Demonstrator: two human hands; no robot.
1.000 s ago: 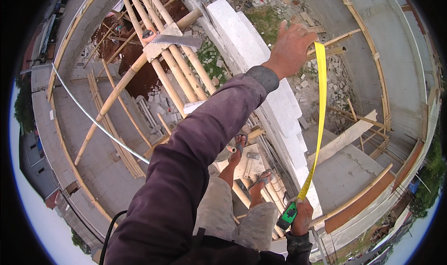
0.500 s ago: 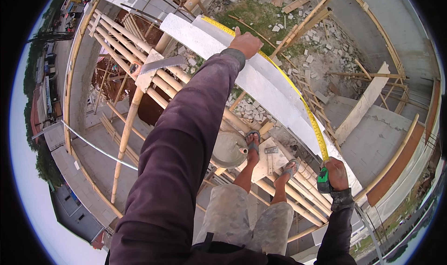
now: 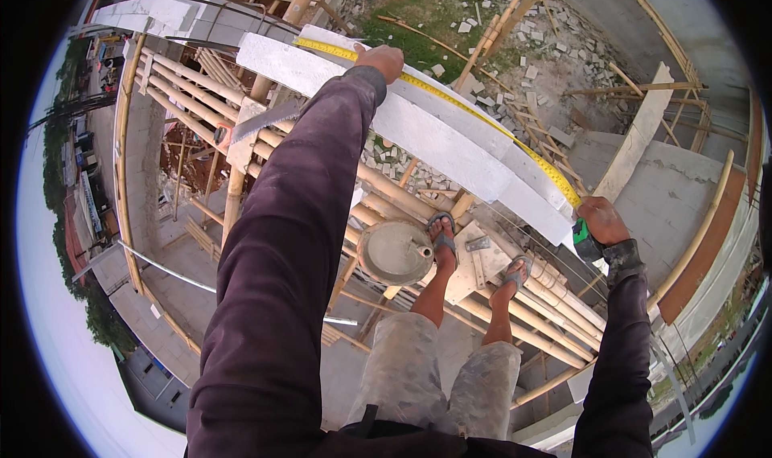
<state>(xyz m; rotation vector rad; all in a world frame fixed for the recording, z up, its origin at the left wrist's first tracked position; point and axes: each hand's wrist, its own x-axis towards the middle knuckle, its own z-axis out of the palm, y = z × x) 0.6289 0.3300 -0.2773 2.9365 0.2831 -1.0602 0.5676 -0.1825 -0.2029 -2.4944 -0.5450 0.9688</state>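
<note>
A yellow tape measure blade stretches along the top of a row of white blocks across the wall in front of me. My left hand is closed over the blade near its far left end, fingers partly hidden behind the knuckles. At the right end of the row, my right hand grips the green and black tape measure case, from which the blade comes out. The blade lies against the blocks, following their length.
I stand on bamboo scaffold poles and a small board holding a flat metal tool. A round bucket of grey mortar sits beside my foot. To the left lies a handsaw. Rubble covers ground beyond the wall.
My view has shifted, showing more of the wall at the left. My right hand appears farther right and higher with the case; my left hand still holds the blade.
</note>
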